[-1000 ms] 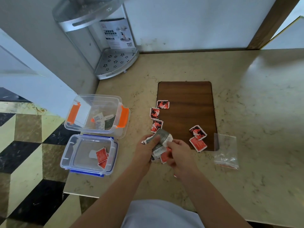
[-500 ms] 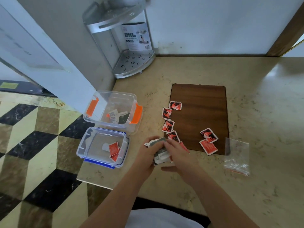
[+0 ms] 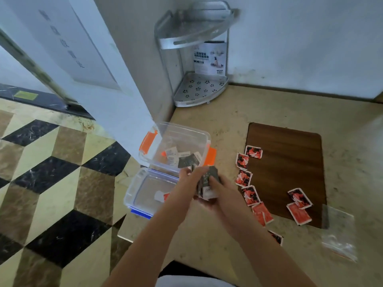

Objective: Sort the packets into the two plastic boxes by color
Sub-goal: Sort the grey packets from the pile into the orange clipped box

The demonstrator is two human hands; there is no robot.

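Two clear plastic boxes stand at the counter's left edge. The far one, the orange-clipped box (image 3: 204, 135), holds grey and white packets (image 3: 182, 158). The near one, the blue-clipped box (image 3: 132, 195), holds a red packet (image 3: 166, 196), partly hidden by my arm. My left hand (image 3: 189, 179) and my right hand (image 3: 220, 191) together hold a stack of grey packets (image 3: 208, 182) just right of the boxes. Several red packets (image 3: 249, 194) lie along the left edge of the wooden board (image 3: 290, 162) and on it.
A metal corner shelf (image 3: 199, 88) stands against the wall at the back. A clear zip bag (image 3: 337, 235) lies to the right of the board. The counter edge drops to a tiled floor (image 3: 51, 183) on the left. A white door (image 3: 93, 69) stands beside the boxes.
Both hands have lifted the grey packet stack off the counter and carried it left toward the boxes. The camera has swung left, so the boxes sit nearer the middle.
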